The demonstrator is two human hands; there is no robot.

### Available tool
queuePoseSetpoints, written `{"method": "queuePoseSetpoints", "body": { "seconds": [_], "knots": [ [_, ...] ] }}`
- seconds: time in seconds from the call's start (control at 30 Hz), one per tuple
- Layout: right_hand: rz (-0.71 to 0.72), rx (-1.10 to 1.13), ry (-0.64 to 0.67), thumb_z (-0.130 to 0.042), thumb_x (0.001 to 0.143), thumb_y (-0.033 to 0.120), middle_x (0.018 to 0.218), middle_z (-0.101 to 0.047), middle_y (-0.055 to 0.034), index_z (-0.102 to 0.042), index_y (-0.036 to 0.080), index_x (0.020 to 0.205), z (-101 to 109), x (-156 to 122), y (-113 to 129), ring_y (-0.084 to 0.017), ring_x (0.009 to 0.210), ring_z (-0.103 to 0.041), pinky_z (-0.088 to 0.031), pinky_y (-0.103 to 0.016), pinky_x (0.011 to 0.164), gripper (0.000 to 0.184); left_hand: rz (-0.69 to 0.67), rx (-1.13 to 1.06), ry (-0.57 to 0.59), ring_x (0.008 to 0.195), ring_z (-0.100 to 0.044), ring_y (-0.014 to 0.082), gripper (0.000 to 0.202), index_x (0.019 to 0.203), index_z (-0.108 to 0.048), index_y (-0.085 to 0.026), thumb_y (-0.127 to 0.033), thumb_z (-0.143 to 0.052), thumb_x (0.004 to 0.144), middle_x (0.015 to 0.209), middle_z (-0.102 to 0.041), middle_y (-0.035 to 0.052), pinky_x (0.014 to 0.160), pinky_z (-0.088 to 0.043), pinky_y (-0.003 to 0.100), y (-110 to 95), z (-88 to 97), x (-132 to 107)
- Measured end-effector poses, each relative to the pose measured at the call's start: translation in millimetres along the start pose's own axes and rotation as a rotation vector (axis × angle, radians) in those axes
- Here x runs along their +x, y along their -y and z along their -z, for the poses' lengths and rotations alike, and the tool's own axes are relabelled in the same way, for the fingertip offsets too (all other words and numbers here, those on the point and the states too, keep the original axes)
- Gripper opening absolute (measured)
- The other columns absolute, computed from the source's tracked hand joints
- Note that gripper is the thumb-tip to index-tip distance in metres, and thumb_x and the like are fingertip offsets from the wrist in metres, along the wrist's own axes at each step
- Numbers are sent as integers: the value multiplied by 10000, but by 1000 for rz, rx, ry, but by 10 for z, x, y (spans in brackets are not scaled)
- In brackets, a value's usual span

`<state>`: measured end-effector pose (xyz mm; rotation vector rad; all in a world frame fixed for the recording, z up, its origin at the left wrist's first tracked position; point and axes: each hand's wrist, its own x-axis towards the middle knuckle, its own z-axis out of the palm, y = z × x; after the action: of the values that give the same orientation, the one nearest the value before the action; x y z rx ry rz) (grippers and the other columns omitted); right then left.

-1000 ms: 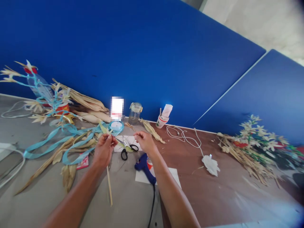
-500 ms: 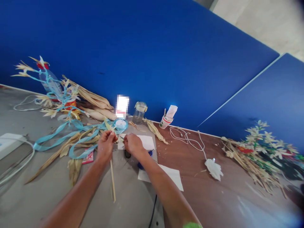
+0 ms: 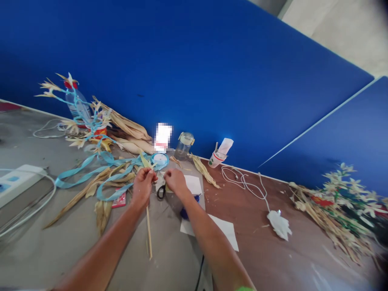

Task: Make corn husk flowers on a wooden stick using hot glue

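My left hand (image 3: 143, 184) is closed, its fingertips pinching a pale strip of corn husk (image 3: 145, 161) that points up. Just to its right, my right hand (image 3: 176, 182) is bent with the fingers together; what it holds, if anything, I cannot make out. A black scissors handle (image 3: 161, 193) shows on the grey table between the hands. Below my left hand runs a thin pale stick (image 3: 149, 238); its top end is hidden by the wrist. White paper (image 3: 193, 184) lies beside my right hand, and a roll of light blue ribbon (image 3: 160, 160) lies beyond both hands.
Loose blue ribbon (image 3: 65, 180) and dry husks (image 3: 77, 198) spread leftward. Behind stand a ribbon-wrapped flower branch (image 3: 93, 121), a glass jar (image 3: 184, 146) and a paper cup (image 3: 216, 159). White cable (image 3: 242, 180) and a flower bunch (image 3: 348, 190) lie right. A power strip (image 3: 21, 182) sits left.
The whole view has shifted, so things appear further right. My right hand has moved slightly up relative to the table, and more of the scissors handle now shows between my hands.
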<state>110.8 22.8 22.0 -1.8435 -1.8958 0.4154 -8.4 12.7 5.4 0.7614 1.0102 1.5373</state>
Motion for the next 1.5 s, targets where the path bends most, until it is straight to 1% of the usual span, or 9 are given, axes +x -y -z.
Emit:
{"method": "queuePoseSetpoints", "body": {
  "seconds": [0.07, 0.23, 0.33, 0.47, 0.73, 0.97, 1.13, 1.27, 1.5],
  "knots": [
    [0, 134, -30, -491, 769, 243, 700, -655, -22, -663, 170, 725, 114, 11, -67, -141, 655, -570, -404, -238, 619, 191, 15, -4, 12, 546, -520, 76, 271, 730, -529, -160, -367, -676, 634, 634, -546, -40, 568, -428, 209, 3, -1, -1],
    [-42, 881, -155, -589, 686, 307, 579, -534, 51, -607, 173, 663, 360, -71, -161, -84, 520, -434, -359, -209, 542, 137, 64, -22, 84, 526, -484, 68, 286, 714, -515, -167, -383, -683, 631, 635, -529, -38, 532, -397, 197, 24, -1, -8],
    [-107, 1191, -117, -633, 654, 309, 526, -468, 67, -571, 180, 648, 459, -157, -152, -71, 473, -392, -331, -209, 507, 144, 102, -78, 149, 499, -437, 59, 248, 679, -507, -169, -333, -687, 632, 608, -487, -45, 494, -367, 189, 9, -15, -24],
    [-138, 1450, -12, -667, 636, 303, 628, -528, 39, -553, 178, 642, 561, -255, -151, -74, 501, -446, -370, -224, 528, 170, 229, -210, 260, 466, -380, 45, 179, 672, -535, -161, -231, -691, 618, 577, -439, -56, 473, -345, 185, -51, -32, -53],
    [-151, 1546, 15, -673, 639, 293, 690, -576, 20, -550, 180, 636, 594, -316, -299, -76, 498, -469, -418, -226, 534, 166, 470, -84, 467, 435, -343, 40, 164, 766, -652, -130, -218, -704, 639, 522, -406, -61, 494, -379, 201, -121, -39, -152],
    [-152, 1715, 130, -704, 661, 271, 677, -596, 13, -583, 169, 660, 460, -274, -362, -74, 520, -504, -445, -198, 531, 158, 471, 68, 585, 480, -384, 42, 292, 814, -678, -130, -294, -762, 588, 604, -509, -28, 472, -316, 184, -84, -79, -233],
    [-140, 1815, 195, -702, 685, 249, 716, -616, 6, -596, 166, 686, 388, -239, -422, -76, 549, -525, -470, -209, 569, 134, 449, 134, 675, 484, -377, 47, 230, 713, -660, -130, -298, -757, 589, 587, -507, -26, 469, -287, 188, -58, -77, -233],
    [-188, 1828, 108, -682, 698, 236, 732, -615, 11, -584, 177, 680, 412, -224, -487, -76, 558, -523, -472, -220, 594, 116, 442, 173, 662, 478, -394, 53, 230, 657, -650, -127, -296, -769, 557, 580, -528, -18, 470, -297, 195, -45, -74, -222],
    [-284, 1760, 41, -673, 691, 308, 733, -603, 7, -600, 194, 796, 512, -237, -500, -94, 573, -529, -467, -243, 603, 171, 374, 137, 489, 437, -344, 45, 253, 643, -643, -125, -330, -762, 556, 518, -459, -49, 440, -285, 194, -20, -82, -205]
  ]
}}
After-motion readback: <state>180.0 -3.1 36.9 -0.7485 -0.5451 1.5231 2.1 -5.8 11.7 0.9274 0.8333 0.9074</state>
